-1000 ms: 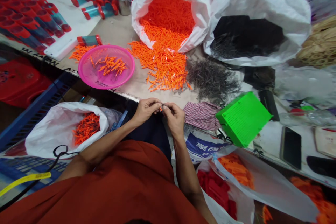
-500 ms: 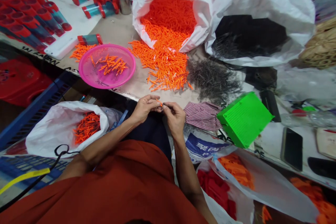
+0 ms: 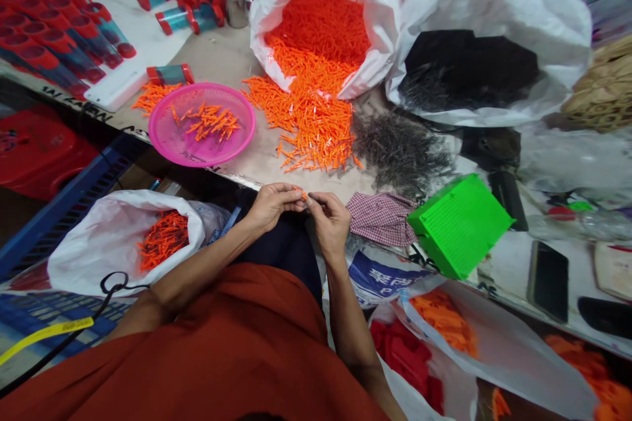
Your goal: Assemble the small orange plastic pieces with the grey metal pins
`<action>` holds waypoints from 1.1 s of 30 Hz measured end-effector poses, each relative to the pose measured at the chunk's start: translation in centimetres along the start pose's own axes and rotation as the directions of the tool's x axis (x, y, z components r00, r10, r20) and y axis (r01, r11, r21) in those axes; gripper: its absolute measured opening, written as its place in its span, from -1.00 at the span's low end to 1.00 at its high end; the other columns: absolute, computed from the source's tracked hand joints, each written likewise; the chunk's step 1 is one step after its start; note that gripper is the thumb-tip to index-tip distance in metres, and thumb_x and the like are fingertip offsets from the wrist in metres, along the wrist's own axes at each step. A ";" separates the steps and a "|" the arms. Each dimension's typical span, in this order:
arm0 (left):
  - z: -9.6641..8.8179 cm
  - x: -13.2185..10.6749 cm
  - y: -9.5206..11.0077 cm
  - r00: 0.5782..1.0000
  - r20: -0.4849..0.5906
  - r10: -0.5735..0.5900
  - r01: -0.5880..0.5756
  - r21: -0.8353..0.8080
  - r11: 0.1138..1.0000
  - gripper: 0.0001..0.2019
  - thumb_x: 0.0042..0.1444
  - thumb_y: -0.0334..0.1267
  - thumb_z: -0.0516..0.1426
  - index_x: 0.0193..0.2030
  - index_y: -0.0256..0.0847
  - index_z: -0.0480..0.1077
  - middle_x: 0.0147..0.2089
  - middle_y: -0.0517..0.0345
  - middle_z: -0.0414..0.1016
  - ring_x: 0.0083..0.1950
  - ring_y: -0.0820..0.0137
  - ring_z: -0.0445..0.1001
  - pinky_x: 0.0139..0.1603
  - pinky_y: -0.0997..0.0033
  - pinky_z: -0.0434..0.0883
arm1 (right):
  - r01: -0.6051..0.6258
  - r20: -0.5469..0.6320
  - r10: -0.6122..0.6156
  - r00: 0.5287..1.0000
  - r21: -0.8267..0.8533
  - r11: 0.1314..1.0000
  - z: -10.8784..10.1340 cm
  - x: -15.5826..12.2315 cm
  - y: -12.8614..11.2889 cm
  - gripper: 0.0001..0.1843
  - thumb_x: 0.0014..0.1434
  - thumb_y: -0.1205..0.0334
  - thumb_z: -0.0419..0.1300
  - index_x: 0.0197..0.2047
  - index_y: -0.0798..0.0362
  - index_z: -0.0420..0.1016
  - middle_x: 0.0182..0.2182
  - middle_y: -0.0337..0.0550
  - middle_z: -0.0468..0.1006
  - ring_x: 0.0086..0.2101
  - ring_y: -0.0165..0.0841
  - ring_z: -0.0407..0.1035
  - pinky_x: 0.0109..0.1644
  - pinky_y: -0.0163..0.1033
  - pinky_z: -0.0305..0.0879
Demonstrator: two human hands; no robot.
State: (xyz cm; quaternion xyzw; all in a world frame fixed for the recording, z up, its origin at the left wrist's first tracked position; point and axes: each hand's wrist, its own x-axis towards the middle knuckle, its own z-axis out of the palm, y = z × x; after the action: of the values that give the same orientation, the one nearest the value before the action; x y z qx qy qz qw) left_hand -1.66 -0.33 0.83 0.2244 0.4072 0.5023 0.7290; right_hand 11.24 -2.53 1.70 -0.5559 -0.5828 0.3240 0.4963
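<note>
My left hand is closed in a pinch on a small orange plastic piece, just off the table's front edge. Fingertip to fingertip with it, my right hand is pinched too; what it grips is mostly hidden by the fingers. Beyond my hands a heap of orange plastic pieces spills from a white sack. To its right lies a pile of thin dark pieces. A pink basket holds several orange pieces with dark ends.
A green basket and checked cloth lie right of my hands. Another white sack holds dark pieces. Red-capped tubes crowd the far left. Below the edge sits a sack of orange-and-dark pieces. A phone lies right.
My hands stay together, lowered very slightly, with the fingertips drawn a little closer around the orange piece. Everything else stays put apart from a slight camera shift.
</note>
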 end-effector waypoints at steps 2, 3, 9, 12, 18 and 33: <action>0.0 0.0 -0.1 1.000 0.008 0.004 -0.004 0.006 1.000 -0.78 -0.26 -0.29 0.33 -0.48 -0.36 0.46 -0.57 0.16 0.48 -0.54 0.51 0.44 -0.42 0.49 0.45 | 0.006 -0.003 -0.006 1.000 -0.011 1.000 0.0 0.0 -0.1 -0.89 0.09 0.23 0.18 -0.36 0.05 0.52 -0.42 -0.21 0.53 -0.39 -0.41 0.39 -0.32 -0.31 0.28; 0.0 0.0 -0.1 1.000 0.014 0.009 -0.009 0.011 1.000 -0.79 -0.26 -0.28 0.33 -0.48 -0.36 0.46 -0.57 0.17 0.48 -0.54 0.51 0.44 -0.43 0.50 0.45 | 0.010 -0.003 -0.010 1.000 -0.012 1.000 0.0 0.0 -0.1 -0.89 0.09 0.23 0.18 -0.36 0.05 0.52 -0.42 -0.22 0.53 -0.39 -0.41 0.39 -0.32 -0.31 0.28; -0.1 0.0 -0.3 0.999 0.022 0.027 -0.028 0.045 0.999 -0.79 -0.25 -0.27 0.32 -0.47 -0.35 0.48 -0.57 0.15 0.49 -0.54 0.51 0.44 -0.44 0.50 0.45 | 0.013 -0.004 -0.013 1.000 -0.002 1.000 0.0 -0.1 0.0 -0.90 0.09 0.23 0.19 -0.36 0.04 0.52 -0.42 -0.21 0.53 -0.37 -0.40 0.39 -0.31 -0.30 0.29; -0.1 0.0 -0.3 0.999 0.023 0.028 -0.029 0.052 0.998 -0.79 -0.25 -0.26 0.33 -0.48 -0.35 0.48 -0.57 0.15 0.48 -0.54 0.50 0.44 -0.44 0.48 0.45 | 0.010 -0.003 -0.010 1.000 -0.014 1.000 -0.1 -0.1 0.1 -0.89 0.10 0.21 0.19 -0.36 0.04 0.52 -0.42 -0.21 0.53 -0.37 -0.40 0.39 -0.32 -0.30 0.29; 0.0 -0.2 -0.4 0.999 0.023 0.041 -0.042 0.022 0.999 -0.80 -0.25 -0.28 0.33 -0.48 -0.35 0.48 -0.55 0.15 0.49 -0.53 0.50 0.45 -0.43 0.49 0.45 | 0.048 -0.017 -0.049 0.999 -0.065 0.997 0.0 -0.2 0.0 -0.88 0.12 0.22 0.17 -0.36 0.05 0.51 -0.43 -0.21 0.52 -0.40 -0.41 0.38 -0.35 -0.32 0.28; 0.1 -0.3 -0.7 0.995 0.008 0.098 -0.098 0.046 0.994 -0.80 -0.24 -0.27 0.31 -0.47 -0.34 0.46 -0.56 0.19 0.47 -0.52 0.50 0.43 -0.41 0.45 0.43 | 0.096 -0.083 -0.117 0.990 -0.224 0.970 0.6 -0.7 -0.5 -0.87 0.13 0.24 0.13 -0.37 0.04 0.49 -0.45 -0.21 0.51 -0.43 -0.40 0.36 -0.36 -0.30 0.25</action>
State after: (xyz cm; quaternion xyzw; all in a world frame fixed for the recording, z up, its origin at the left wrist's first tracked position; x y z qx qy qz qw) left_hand -1.24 -0.85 0.54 0.2625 0.4052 0.5271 0.6993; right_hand 10.42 -3.15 1.87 -0.5901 -0.6194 0.2036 0.4761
